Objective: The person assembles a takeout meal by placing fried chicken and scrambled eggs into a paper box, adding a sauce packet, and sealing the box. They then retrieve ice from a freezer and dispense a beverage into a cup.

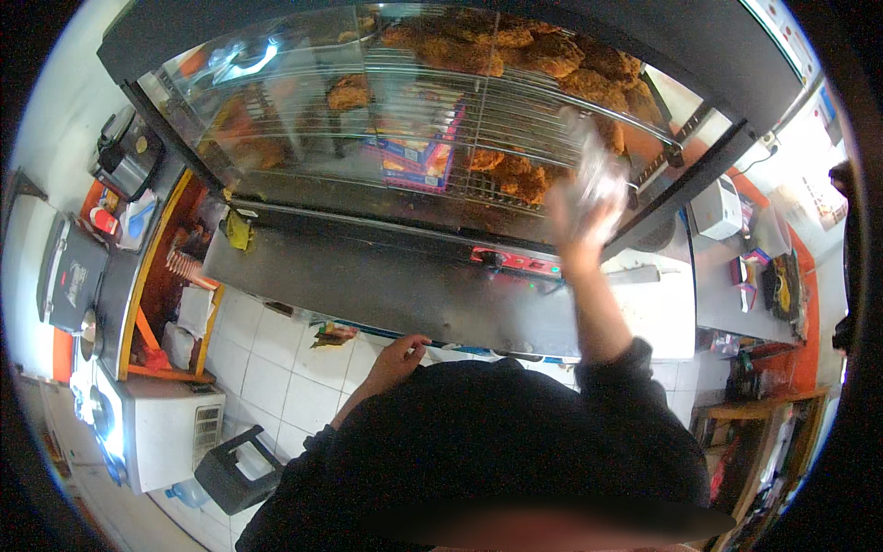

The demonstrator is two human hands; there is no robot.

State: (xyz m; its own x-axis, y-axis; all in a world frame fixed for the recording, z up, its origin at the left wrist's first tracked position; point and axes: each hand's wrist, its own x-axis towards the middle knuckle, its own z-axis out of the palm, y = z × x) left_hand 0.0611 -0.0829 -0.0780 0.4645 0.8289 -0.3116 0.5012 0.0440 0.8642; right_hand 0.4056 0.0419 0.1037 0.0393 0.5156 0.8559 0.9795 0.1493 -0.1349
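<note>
My right hand (589, 210) is raised in front of the right part of a heated display cabinet (340, 213), with crinkled clear plastic (598, 170) about its fingers. Motion smears it, so whether the plastic is a bag or a glove, and how the fingers lie, I cannot tell. Behind it, breaded fried chicken pieces (552, 55) lie on wire racks (524, 97). My left hand (397, 361) is low at the front edge of the steel counter (386, 285), its fingers loosely curled with nothing visible in them.
Printed boxes (418, 152) stand inside the cabinet. A red control panel (517, 261) sits below it. A white board (658, 313) lies at the counter's right end. To the left are an orange-edged shelf unit (152, 267), a white appliance (175, 428) and a black bin (237, 469) on the tiled floor.
</note>
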